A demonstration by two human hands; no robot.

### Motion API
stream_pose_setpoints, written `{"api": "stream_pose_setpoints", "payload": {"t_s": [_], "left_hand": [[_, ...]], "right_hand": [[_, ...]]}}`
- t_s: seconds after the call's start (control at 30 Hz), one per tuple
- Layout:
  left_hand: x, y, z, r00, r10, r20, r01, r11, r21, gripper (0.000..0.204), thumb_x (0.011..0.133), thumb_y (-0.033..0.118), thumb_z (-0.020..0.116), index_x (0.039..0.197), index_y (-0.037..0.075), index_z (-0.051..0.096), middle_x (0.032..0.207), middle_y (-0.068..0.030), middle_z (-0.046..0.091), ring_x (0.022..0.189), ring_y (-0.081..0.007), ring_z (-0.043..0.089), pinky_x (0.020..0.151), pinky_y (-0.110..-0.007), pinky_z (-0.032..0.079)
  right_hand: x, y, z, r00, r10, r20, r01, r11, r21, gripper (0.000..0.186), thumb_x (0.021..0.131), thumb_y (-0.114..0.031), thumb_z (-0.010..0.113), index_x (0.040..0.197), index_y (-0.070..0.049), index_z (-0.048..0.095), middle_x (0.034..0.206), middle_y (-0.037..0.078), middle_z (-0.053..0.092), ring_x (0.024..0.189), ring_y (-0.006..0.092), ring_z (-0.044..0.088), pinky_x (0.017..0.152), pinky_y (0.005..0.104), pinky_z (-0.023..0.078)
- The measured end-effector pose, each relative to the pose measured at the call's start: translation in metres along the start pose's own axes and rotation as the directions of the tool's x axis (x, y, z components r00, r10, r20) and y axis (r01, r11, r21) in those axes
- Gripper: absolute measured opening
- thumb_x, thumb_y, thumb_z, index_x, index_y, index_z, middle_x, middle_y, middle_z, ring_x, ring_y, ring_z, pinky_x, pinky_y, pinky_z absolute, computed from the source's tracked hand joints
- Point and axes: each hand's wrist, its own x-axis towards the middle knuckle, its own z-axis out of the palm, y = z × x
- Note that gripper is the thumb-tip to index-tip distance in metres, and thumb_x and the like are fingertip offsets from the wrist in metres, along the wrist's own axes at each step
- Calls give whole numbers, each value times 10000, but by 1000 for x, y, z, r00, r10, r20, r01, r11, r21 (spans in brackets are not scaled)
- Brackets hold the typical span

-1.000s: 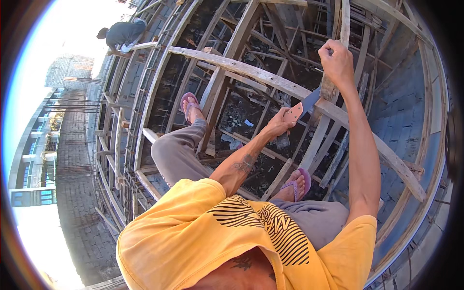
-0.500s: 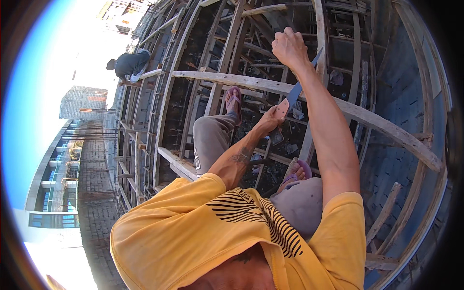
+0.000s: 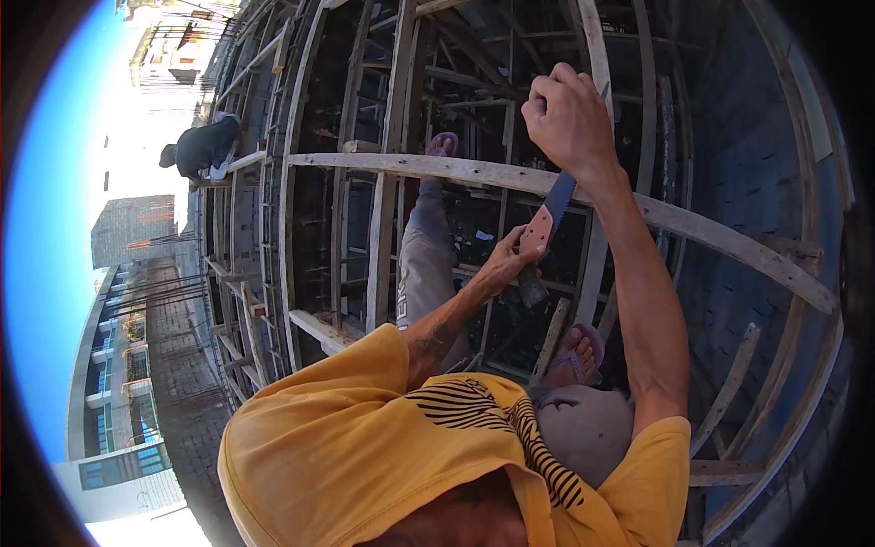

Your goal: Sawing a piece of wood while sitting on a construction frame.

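Note:
My left hand (image 3: 512, 262) is closed round the pinkish wooden handle of a handsaw (image 3: 560, 199). The saw's dark blade slants up and away to the right, crossing a long pale timber beam (image 3: 488, 174). Beyond the beam, my right hand (image 3: 570, 118) is a fist beside the far end of the blade; part of the blade passes out of sight behind that hand and wrist. Whatever the right fingers hold, if anything, is hidden. Just under my left hand is a dark blocky thing (image 3: 531, 287) whose kind I cannot make out.
A lattice of timbers (image 3: 387, 210) surrounds me, with dark gaps below. My sandalled feet stand among them, the left foot (image 3: 443, 144) farther out. A bluish wall (image 3: 729, 164) is at the right. Another person (image 3: 205, 148) bends over the framework at far left.
My right fist has come nearer and slightly to the right, now overlapping the blade. My left leg is stretched farther forward. The left hand keeps its grip on the handsaw.

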Motion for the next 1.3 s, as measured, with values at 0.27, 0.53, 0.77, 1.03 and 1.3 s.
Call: {"api": "stream_pose_setpoints", "payload": {"t_s": [0.27, 0.53, 0.77, 1.03, 1.3], "left_hand": [[9, -36, -12, 998, 61, 17, -44, 860, -508, 310, 1073, 372, 533, 1093, 67, 482, 743, -40, 567, 577, -142, 617, 526, -292, 530], [28, -35, -39, 995, 81, 67, -56, 948, -314, 351, 1078, 395, 501, 1054, 46, 476, 705, -39, 537, 530, -152, 603, 477, -300, 522], [27, -44, -34, 977, 182, 114, -115, 891, -440, 318, 1061, 315, 540, 1127, 10, 476, 739, -73, 572, 548, -182, 634, 498, -350, 528], [26, -25, -35, 977, 211, -19, -209, 941, -268, 383, 1051, 348, 528, 1146, -23, 512, 660, -87, 579, 475, -205, 615, 452, -357, 512], [-29, -48, -69, 995, 91, -38, -96, 983, -158, 385, 1015, 357, 578, 1024, -28, 561, 699, -102, 618, 463, -183, 602, 440, -352, 492]], "right_hand": [[-4, -28, 10, 997, 41, -69, -53, 982, -182, 398, 864, -253, 653, 1179, -11, 685, 1135, 212, 643, 994, 369, 662, 885, 475, 522], [25, -47, 13, 921, 390, -7, -328, 765, -554, 651, 802, -462, 690, 1184, 64, 653, 1149, 317, 673, 1119, 464, 641, 978, 504, 498], [27, -51, 9, 867, 490, -88, -449, 694, -563, 449, 782, -425, 724, 948, -9, 755, 1012, 235, 752, 1010, 407, 710, 901, 452, 536], [22, -34, 2, 933, 359, -16, -316, 799, -512, 347, 781, -361, 743, 924, -45, 759, 933, 233, 753, 931, 399, 723, 838, 432, 546], [20, -29, 2, 954, 300, -3, -253, 798, -546, 304, 832, -330, 711, 917, -41, 744, 863, 251, 731, 879, 413, 715, 806, 442, 541]]}}
